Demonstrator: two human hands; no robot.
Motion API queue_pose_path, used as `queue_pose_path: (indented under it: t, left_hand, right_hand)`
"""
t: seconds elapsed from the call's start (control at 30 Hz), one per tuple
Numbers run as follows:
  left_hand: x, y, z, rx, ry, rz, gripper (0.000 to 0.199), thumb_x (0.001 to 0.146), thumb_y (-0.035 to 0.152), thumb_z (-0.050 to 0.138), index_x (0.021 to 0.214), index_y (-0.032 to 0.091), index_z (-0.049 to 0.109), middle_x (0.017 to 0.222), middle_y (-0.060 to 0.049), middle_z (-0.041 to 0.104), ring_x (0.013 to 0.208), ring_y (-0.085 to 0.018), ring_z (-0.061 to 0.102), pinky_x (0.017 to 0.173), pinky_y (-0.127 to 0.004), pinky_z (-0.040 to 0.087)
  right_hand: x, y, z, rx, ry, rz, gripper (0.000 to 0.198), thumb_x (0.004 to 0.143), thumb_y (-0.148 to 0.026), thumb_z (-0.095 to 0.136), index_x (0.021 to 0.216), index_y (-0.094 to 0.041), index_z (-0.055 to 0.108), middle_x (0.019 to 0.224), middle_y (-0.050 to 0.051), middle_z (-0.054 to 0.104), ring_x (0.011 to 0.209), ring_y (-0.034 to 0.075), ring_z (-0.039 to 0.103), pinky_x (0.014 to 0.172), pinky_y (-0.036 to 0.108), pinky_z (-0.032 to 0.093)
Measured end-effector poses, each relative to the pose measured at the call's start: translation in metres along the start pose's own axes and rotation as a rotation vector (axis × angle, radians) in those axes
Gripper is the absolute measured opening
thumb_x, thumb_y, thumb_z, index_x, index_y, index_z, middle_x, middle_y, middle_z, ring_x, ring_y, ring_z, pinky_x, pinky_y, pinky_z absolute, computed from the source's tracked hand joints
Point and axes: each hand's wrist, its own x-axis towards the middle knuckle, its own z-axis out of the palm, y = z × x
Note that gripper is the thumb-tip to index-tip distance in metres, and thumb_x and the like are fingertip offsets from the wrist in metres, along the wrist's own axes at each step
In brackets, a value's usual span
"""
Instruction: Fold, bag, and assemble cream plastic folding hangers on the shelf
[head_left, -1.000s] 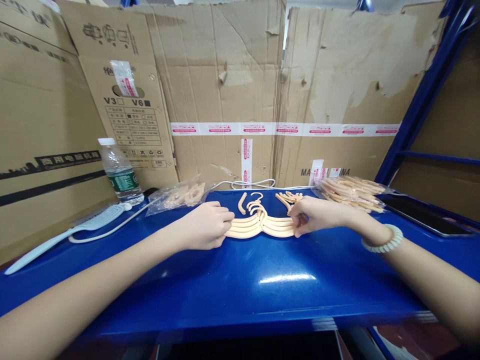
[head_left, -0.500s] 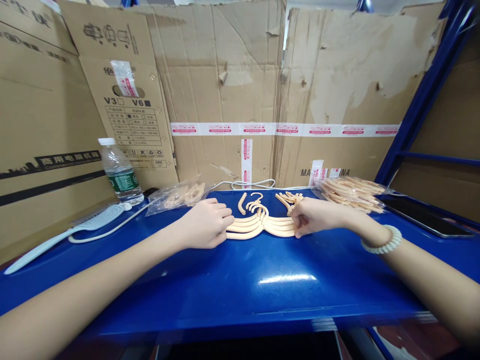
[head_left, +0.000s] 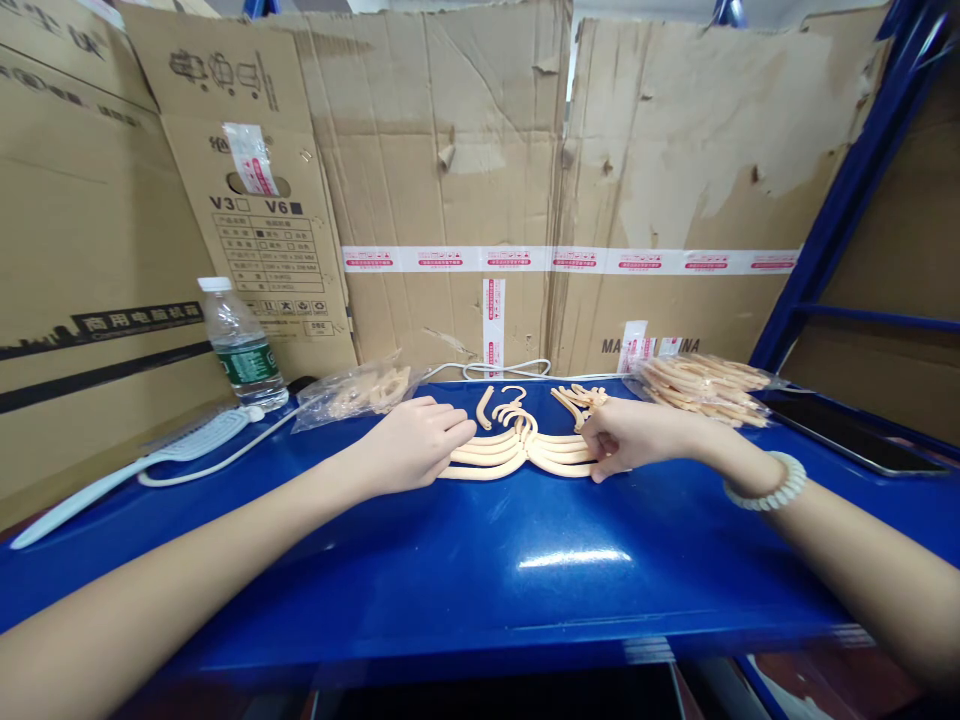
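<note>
Hairbrush (head_left: 180, 446), one, pale blue, at nine o'clock from the table's middle. Bottle (head_left: 244, 350), one, at ten. Left hand (head_left: 412, 445), one, near in at nine, fingers bent and close together over the left ends of the hangers (head_left: 491, 458); cannot tell how tight underneath. Hangers at the centre, peach-coloured, about four, nested and overlapping, hooks toward twelve. One loose curved piece (head_left: 484, 408) at eleven, several loose pieces (head_left: 576, 400) at one, too crowded for counting. Right hand (head_left: 628, 438), one, near in at three, thumb and forefinger nearly together on the hangers' right ends; one beaded bracelet (head_left: 765, 482) on the wrist. One dark-screened device (head_left: 855, 432) farther out at three.

Clear left bag (head_left: 360, 390) at ten, with peach pieces inside; clear right bag (head_left: 705, 388) at two, with a thicker bundle.

Glossy blue table (head_left: 450, 570) beneath; taped cardboard panels (head_left: 450, 190) from ten to one, blue post (head_left: 836, 190) at two.
</note>
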Motion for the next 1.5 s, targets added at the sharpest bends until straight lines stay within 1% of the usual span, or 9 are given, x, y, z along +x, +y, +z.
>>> queue_pose_path:
  t: [0.33,0.6,0.67,0.87,0.93,1.2,1.37,1.5]
  left_hand:
    - [0.000,0.000,0.000,-0.024,0.006,0.004,0.012,0.082,0.011,0.045,0.075,0.017,0.053,0.072,-0.004,0.058,0.065,-0.018,0.053,0.064,-0.033,0.038]
    - [0.001,-0.001,0.001,-0.029,0.019,0.011,0.013,0.083,0.011,0.043,0.075,0.017,0.053,0.073,-0.004,0.058,0.064,-0.018,0.052,0.063,-0.032,0.038]
    - [0.001,0.000,0.000,-0.024,0.025,0.003,0.013,0.083,0.011,0.043,0.075,0.017,0.052,0.073,-0.004,0.058,0.064,-0.017,0.052,0.063,-0.032,0.037]
    - [0.000,-0.001,0.003,-0.035,0.023,-0.011,0.011,0.080,0.010,0.044,0.077,0.017,0.052,0.072,-0.003,0.058,0.064,-0.018,0.052,0.063,-0.032,0.037]
    - [-0.001,-0.002,0.004,-0.036,0.017,-0.020,0.011,0.080,0.010,0.044,0.077,0.017,0.052,0.072,-0.004,0.058,0.064,-0.018,0.052,0.063,-0.032,0.037]
    - [0.000,-0.002,0.002,-0.021,0.012,-0.067,0.007,0.076,0.011,0.046,0.075,0.018,0.048,0.067,-0.002,0.057,0.059,-0.018,0.051,0.060,-0.032,0.035]
    - [0.000,-0.001,0.002,-0.028,0.012,-0.079,0.009,0.071,0.010,0.046,0.075,0.019,0.046,0.065,-0.002,0.056,0.057,-0.018,0.049,0.060,-0.031,0.036]
    - [-0.001,-0.002,0.003,-0.029,0.017,-0.092,0.010,0.069,0.010,0.046,0.075,0.019,0.045,0.065,-0.001,0.056,0.058,-0.018,0.050,0.060,-0.031,0.037]
  right_hand:
    - [-0.001,-0.004,-0.002,0.001,0.008,-0.002,0.026,0.073,-0.042,0.070,0.068,-0.018,0.061,0.062,0.000,0.064,0.055,0.012,0.053,0.050,0.023,0.033]
    - [-0.004,-0.009,-0.007,-0.006,0.052,-0.009,0.025,0.074,-0.038,0.069,0.064,-0.018,0.059,0.061,0.000,0.062,0.054,0.011,0.051,0.050,0.023,0.033]
    - [-0.004,-0.010,-0.010,-0.001,0.101,-0.014,0.026,0.076,-0.039,0.066,0.063,-0.018,0.057,0.060,0.000,0.060,0.053,0.011,0.050,0.050,0.023,0.032]
    - [-0.005,-0.002,-0.016,-0.033,0.395,0.079,0.034,0.083,-0.046,0.057,0.064,-0.018,0.057,0.057,0.000,0.059,0.050,0.011,0.048,0.047,0.025,0.030]
    - [-0.005,0.000,-0.017,-0.050,0.451,0.093,0.034,0.085,-0.046,0.055,0.065,-0.018,0.058,0.058,0.001,0.061,0.050,0.011,0.049,0.048,0.025,0.031]
    - [-0.005,0.001,-0.017,-0.057,0.502,0.117,0.035,0.086,-0.046,0.054,0.066,-0.018,0.059,0.061,0.002,0.064,0.052,0.012,0.053,0.050,0.025,0.034]
    - [-0.005,0.003,-0.017,-0.055,0.522,0.114,0.035,0.087,-0.046,0.052,0.068,-0.018,0.060,0.061,0.002,0.065,0.052,0.013,0.054,0.051,0.025,0.035]
    - [-0.005,0.005,-0.016,-0.048,0.554,0.102,0.039,0.088,-0.049,0.050,0.066,-0.018,0.059,0.059,0.003,0.064,0.051,0.013,0.054,0.051,0.025,0.035]
